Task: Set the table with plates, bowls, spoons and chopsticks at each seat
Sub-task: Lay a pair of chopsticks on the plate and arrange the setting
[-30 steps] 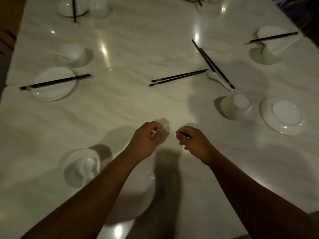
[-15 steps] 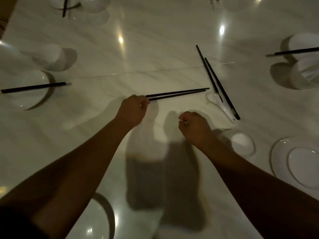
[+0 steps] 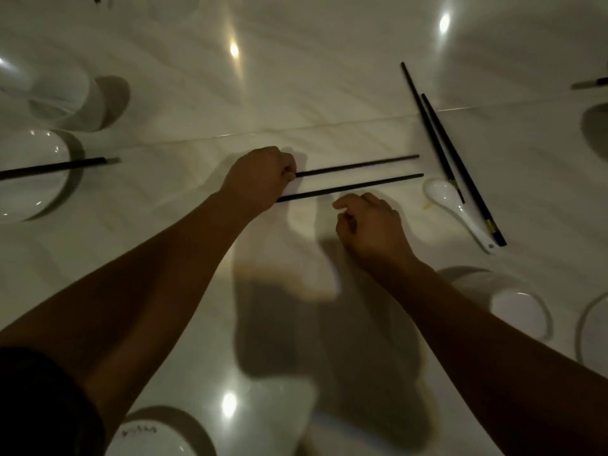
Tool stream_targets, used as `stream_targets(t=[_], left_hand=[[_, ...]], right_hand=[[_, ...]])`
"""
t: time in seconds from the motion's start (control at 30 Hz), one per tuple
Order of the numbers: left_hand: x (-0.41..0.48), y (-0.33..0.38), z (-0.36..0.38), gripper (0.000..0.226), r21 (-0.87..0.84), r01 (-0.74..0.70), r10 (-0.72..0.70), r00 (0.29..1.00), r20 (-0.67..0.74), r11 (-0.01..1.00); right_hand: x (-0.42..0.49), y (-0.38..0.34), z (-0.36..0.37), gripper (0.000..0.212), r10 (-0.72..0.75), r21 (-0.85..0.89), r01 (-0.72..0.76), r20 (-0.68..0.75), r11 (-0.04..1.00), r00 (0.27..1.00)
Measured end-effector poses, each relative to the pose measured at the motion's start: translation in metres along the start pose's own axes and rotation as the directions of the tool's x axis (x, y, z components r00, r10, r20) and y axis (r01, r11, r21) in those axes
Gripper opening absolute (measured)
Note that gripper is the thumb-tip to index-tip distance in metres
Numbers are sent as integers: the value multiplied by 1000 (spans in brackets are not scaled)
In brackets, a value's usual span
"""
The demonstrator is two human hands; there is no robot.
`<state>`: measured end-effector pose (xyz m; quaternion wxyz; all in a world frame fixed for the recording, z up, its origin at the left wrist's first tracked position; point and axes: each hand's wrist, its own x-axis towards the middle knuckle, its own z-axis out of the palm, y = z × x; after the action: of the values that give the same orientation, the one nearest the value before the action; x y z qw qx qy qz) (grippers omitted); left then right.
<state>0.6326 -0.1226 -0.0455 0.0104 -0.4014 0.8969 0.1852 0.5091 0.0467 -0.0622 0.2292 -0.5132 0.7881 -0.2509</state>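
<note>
Two black chopsticks lie apart on the white marble table (image 3: 329,77). My left hand (image 3: 260,177) pinches the near end of the upper chopstick (image 3: 358,165). The lower chopstick (image 3: 352,189) runs from under that hand toward the right. My right hand (image 3: 368,225) hovers just below it with fingers curled and nothing in them. To the right, a second chopstick pair (image 3: 441,139) lies across a white spoon (image 3: 457,212).
An upturned bowl (image 3: 516,311) and a plate rim (image 3: 589,320) sit at the right edge. At the left stand a plate with chopsticks (image 3: 29,179) and a bowl (image 3: 62,100). Another plate (image 3: 158,439) lies by my left elbow.
Both hands reached forward to the chopstick pair. My left hand took hold of one stick, and the two sticks now lie spread apart. The view leaned closer over the table.
</note>
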Motion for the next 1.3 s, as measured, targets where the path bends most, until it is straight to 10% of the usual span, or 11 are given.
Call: stream_targets(t=[0.33, 0.57, 0.8, 1.0, 1.3], left_hand=[[-59, -58, -20, 22, 40, 302, -302, 953, -6, 952], [-136, -72, -22, 7, -500, 568, -554, 809, 197, 653], [-238, -32, -39, 8, -721, 582, -493, 785, 375, 377], [-344, -27, -32, 10, -712, 624, -448, 762, 467, 320], [-463, -57, -7, 7, -646, 658, -345, 753, 561, 386]], right_hand=[[30, -45, 31, 31, -75, -228, 86, 56, 970, 996], [-9, -64, 38, 22, 116, -283, -71, 146, 957, 982], [-75, -82, 37, 26, 380, 38, -398, 228, 917, 897], [-176, -137, 55, 14, 434, 550, -686, 531, 477, 728], [-296, -197, 117, 13, 361, 380, -639, 586, 669, 726]])
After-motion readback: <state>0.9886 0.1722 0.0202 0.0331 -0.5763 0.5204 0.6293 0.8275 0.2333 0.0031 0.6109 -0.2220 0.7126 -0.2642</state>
